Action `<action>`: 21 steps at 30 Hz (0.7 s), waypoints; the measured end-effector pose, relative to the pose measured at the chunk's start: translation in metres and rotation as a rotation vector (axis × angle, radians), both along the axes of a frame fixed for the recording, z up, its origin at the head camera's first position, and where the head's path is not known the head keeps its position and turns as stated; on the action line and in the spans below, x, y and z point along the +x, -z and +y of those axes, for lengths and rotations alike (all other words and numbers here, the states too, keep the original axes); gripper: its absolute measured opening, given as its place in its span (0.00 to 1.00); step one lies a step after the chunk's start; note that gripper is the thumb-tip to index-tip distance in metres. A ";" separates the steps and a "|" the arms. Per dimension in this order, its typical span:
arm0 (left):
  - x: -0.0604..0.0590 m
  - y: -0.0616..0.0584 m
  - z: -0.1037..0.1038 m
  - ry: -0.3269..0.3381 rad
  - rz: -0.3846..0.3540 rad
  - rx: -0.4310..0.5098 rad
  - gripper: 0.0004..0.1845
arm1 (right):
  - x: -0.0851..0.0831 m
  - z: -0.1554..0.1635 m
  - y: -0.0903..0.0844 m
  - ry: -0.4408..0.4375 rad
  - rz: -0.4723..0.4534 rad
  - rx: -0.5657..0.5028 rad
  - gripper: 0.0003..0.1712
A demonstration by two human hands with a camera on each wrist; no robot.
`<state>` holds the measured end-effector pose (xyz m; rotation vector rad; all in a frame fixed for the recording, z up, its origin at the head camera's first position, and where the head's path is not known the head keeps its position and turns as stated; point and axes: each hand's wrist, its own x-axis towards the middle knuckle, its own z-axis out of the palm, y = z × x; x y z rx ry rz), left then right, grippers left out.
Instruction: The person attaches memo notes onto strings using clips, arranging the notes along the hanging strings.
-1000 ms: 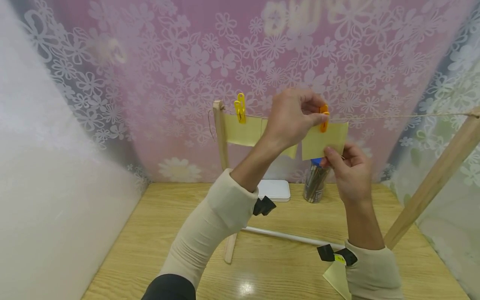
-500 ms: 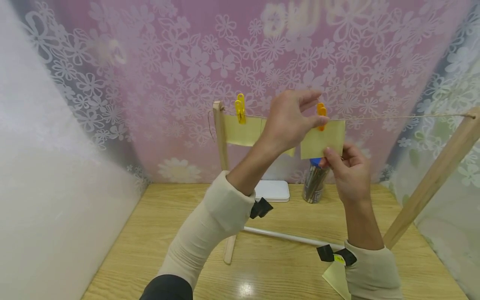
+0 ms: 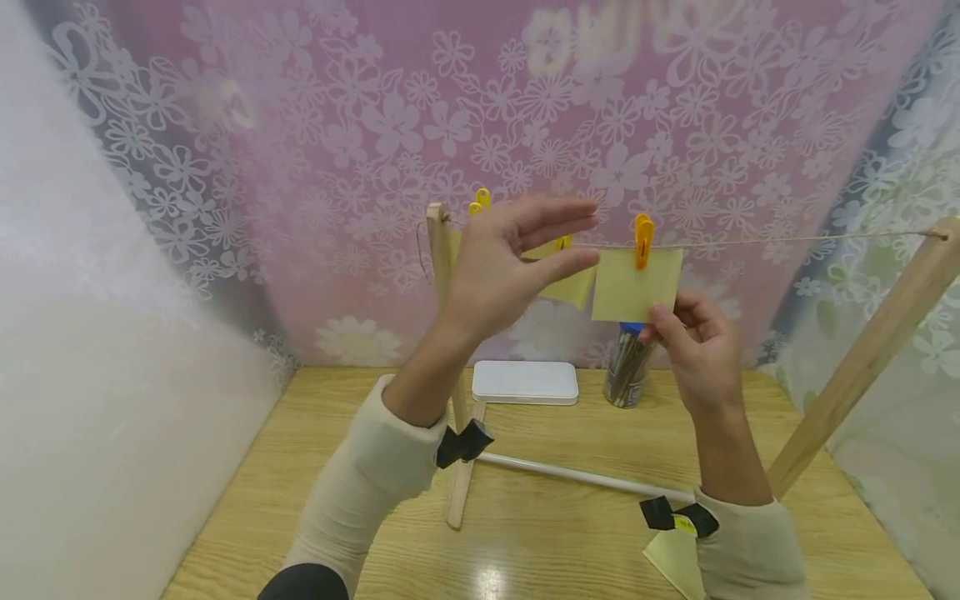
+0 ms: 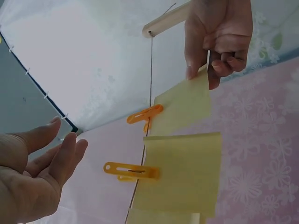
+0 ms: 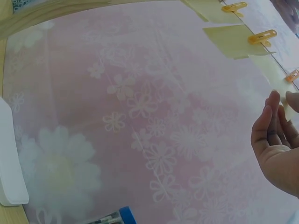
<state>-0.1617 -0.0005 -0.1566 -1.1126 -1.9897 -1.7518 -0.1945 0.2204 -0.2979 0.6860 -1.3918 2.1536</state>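
A pale yellow paper square [image 3: 626,292] hangs from a thin string [image 3: 810,239], held there by an orange clothespin [image 3: 643,242]. My right hand [image 3: 701,354] pinches that paper's lower right corner between thumb and fingers. To the left of the clothespin, my left hand [image 3: 495,271] is apart from it, thumb and fingers spread with nothing between them. Behind the left hand, more yellow papers are clipped along the string. In the left wrist view, one such paper [image 4: 182,172] carries a yellow-orange clothespin [image 4: 131,171].
Wooden posts [image 3: 873,362] bear the string at both ends, with a white rod [image 3: 577,475] low between them. A white case [image 3: 525,383] and a blue-lidded jar [image 3: 627,371] stand at the table's back. Yellow paper [image 3: 673,558] lies near my right sleeve.
My left hand has let go of the orange clothespin and moved left, away from it. The clothespin stays on the paper and string. My right hand keeps its pinch on the corner.
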 end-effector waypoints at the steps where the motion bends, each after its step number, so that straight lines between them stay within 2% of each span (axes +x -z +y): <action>1: -0.002 0.007 -0.004 0.019 0.004 0.005 0.19 | 0.000 0.001 0.001 0.010 -0.004 0.018 0.09; 6: -0.014 0.047 -0.030 0.090 -0.016 0.003 0.19 | 0.005 0.009 0.007 0.011 -0.009 0.101 0.11; 10: -0.019 0.087 -0.056 0.060 -0.063 0.002 0.19 | 0.012 0.018 0.015 0.043 -0.037 0.202 0.11; 13: -0.023 0.116 -0.075 -0.005 -0.127 -0.028 0.19 | 0.019 0.024 0.023 0.060 -0.069 0.273 0.11; 17: -0.022 0.144 -0.097 -0.125 -0.212 -0.119 0.19 | 0.029 0.035 0.039 0.092 -0.128 0.386 0.13; 19: -0.020 0.156 -0.109 -0.184 -0.256 -0.163 0.18 | 0.034 0.042 0.051 0.125 -0.171 0.479 0.13; 21: -0.025 0.177 -0.122 -0.247 -0.296 -0.208 0.18 | 0.037 0.049 0.064 0.172 -0.232 0.608 0.13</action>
